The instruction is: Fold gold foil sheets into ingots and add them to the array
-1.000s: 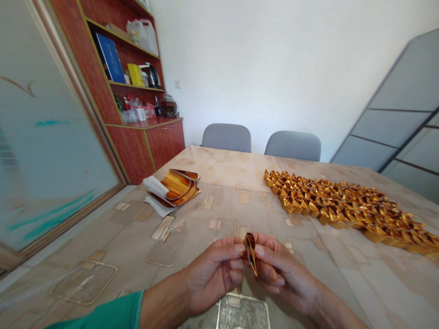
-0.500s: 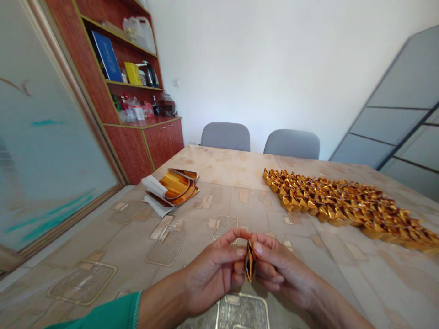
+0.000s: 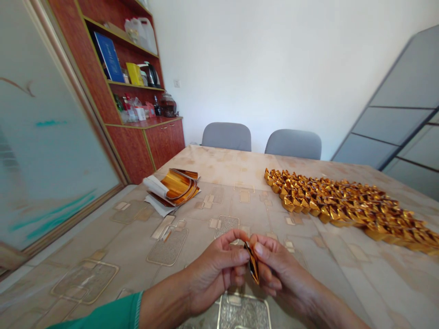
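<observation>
Between my two hands, just above the table's near side, is a small folded piece of gold foil paper (image 3: pixel 253 266), seen edge-on with its layers slightly parted. My left hand (image 3: pixel 221 262) pinches its left side between thumb and fingers. From the right, my right hand (image 3: pixel 274 260) grips the other side, thumb near the upper end and fingers curled behind. Part of the paper is hidden by the fingertips. Rows of many folded gold paper ingots (image 3: pixel 339 205) cover the table's right side. On the left lies a curled stack of gold foil sheets (image 3: pixel 180 185) with white backing.
A patterned cloth covers the table (image 3: pixel 130 246). Two grey chairs (image 3: pixel 226 136) stand at its far edge, before a white wall. A reddish wooden cabinet (image 3: pixel 161 141) with loaded shelves is at the back left, beside a frosted glass panel (image 3: pixel 51 151).
The folded paper has tilted, its lower end swinging to the right. Both hands keep their grip in nearly the same place. The view has shifted very slightly.
</observation>
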The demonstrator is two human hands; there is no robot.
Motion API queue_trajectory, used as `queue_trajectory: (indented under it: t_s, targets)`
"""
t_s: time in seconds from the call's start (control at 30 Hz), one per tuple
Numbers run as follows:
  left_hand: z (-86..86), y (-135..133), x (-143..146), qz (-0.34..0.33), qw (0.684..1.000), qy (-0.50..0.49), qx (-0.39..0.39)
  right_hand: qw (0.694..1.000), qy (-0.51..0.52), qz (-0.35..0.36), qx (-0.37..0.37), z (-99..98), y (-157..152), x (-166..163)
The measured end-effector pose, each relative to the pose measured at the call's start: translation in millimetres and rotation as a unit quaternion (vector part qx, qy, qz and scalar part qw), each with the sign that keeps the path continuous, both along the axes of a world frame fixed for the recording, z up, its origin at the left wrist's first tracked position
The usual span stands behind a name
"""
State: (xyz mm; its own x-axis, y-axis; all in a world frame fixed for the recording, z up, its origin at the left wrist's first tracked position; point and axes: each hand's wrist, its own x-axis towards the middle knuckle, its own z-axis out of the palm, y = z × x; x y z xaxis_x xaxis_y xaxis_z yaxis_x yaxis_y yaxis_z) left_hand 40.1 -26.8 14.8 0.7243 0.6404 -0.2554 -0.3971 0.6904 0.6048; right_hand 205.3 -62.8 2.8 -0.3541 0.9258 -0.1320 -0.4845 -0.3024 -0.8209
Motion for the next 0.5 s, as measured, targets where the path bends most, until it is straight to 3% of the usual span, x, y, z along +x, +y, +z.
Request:
queue_trajectory:
  t_s: [0.5]
  targets:
    - [0.4, 1.1, -0.6, 0.018, 0.998, -0.022, -0.059, 1.0, 0.024, -0.003, -0.015, -3.4, 5.3, 4.0]
